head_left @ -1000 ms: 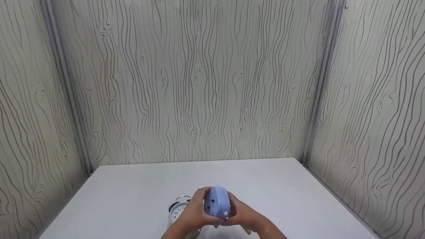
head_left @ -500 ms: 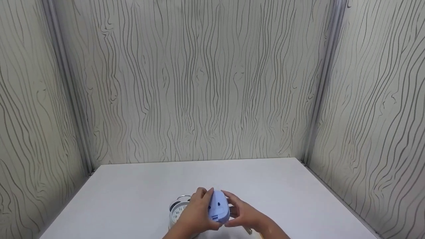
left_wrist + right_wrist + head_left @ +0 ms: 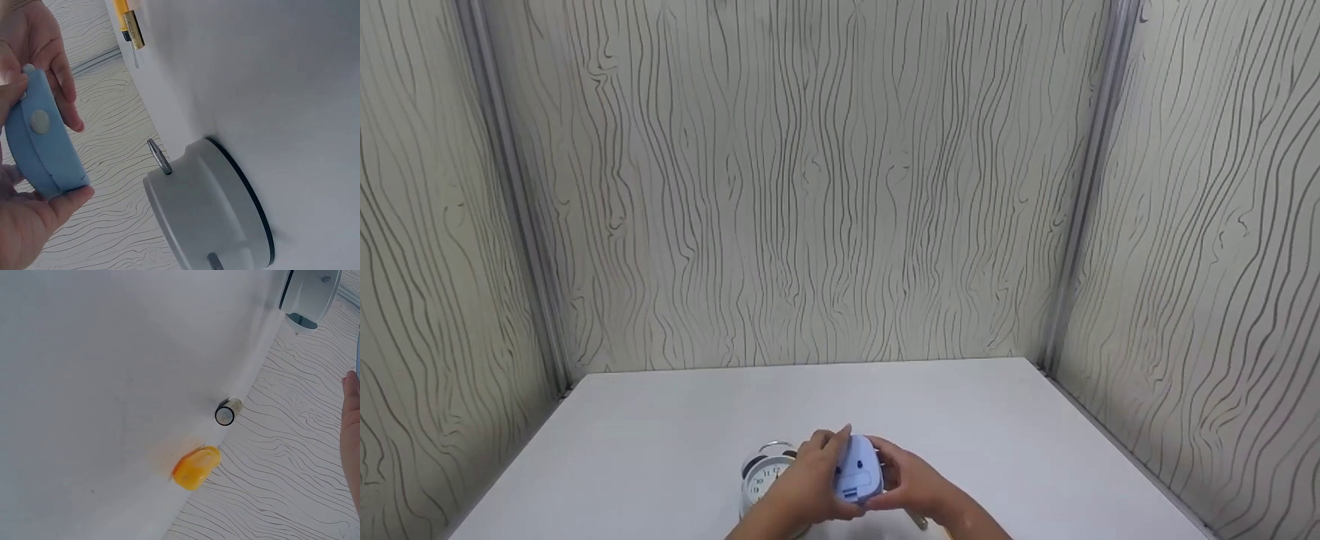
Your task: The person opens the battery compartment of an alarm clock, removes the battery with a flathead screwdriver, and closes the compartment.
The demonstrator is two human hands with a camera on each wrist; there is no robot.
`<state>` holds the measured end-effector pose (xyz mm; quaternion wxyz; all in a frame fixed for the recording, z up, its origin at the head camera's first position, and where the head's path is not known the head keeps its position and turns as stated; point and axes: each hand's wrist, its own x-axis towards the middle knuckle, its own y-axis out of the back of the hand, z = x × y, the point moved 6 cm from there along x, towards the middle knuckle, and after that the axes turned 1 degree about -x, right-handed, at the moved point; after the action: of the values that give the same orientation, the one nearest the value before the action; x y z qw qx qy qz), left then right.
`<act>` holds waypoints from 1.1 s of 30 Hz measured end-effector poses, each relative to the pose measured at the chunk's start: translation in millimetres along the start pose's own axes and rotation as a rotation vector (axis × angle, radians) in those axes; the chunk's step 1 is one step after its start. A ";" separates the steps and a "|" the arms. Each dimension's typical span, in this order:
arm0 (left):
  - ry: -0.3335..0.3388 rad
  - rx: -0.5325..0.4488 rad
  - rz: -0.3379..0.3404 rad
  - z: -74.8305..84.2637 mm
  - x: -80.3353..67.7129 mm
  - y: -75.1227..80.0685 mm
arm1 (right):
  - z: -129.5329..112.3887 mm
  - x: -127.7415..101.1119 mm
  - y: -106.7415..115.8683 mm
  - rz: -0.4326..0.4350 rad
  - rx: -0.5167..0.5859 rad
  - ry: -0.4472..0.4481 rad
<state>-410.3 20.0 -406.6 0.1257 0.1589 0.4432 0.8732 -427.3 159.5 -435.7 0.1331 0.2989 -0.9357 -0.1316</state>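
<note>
Both forearms come in from the bottom edge of the head view and meet low and near the middle, the hands facing each other and close together. The left hand (image 3: 802, 487) lies palm inward, its fingers curled up and over with the fingertips at the top and the thumb underneath, a closed grip. In the left wrist view, the left thumb (image 3: 62, 203) presses from below while fingers of the other hand wrap from above. The right hand (image 3: 911, 484) mirrors it from the other side, fingers bent inward and wrist angled toward the body. In the right wrist view only the edge of one finger (image 3: 351, 433) shows.
</note>
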 end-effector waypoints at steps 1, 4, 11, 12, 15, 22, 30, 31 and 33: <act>-0.011 -0.007 -0.013 -1.1 -0.8 -0.5 | 1.2 -0.8 -0.1 -0.001 0.001 -0.005; -0.039 -0.024 -0.042 -5.1 -2.8 -4.2 | 5.0 -3.7 -1.6 -0.023 0.008 -0.029; -0.040 0.015 -0.100 -11.8 -4.9 -24.5 | 13.7 -8.6 -2.5 -0.100 -0.200 -0.125; -0.042 0.035 -0.109 -12.0 -5.0 -27.1 | 14.9 -9.2 -2.7 -0.111 -0.255 -0.136; -0.061 0.070 -0.123 -12.4 -4.7 -33.8 | 18.4 -10.7 -2.1 -0.118 -0.407 -0.169; -0.129 0.108 -0.141 -16.1 -2.5 -45.5 | 19.7 -11.7 -7.9 -0.134 -0.634 -0.160; -0.197 0.257 -0.124 -13.6 -3.4 -58.2 | 27.8 -12.9 -11.4 -0.157 -0.805 -0.280; -0.188 0.274 -0.127 -13.6 -3.0 -59.6 | 28.4 -13.1 -11.8 -0.165 -0.811 -0.274; -0.183 0.311 -0.131 -13.1 -2.1 -62.5 | 28.9 -13.3 -12.4 -0.177 -0.807 -0.257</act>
<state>-408.5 45.6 -465.0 0.1963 0.2261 0.5688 0.7660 -419.8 162.5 -468.9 0.1101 0.2831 -0.7889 -0.5342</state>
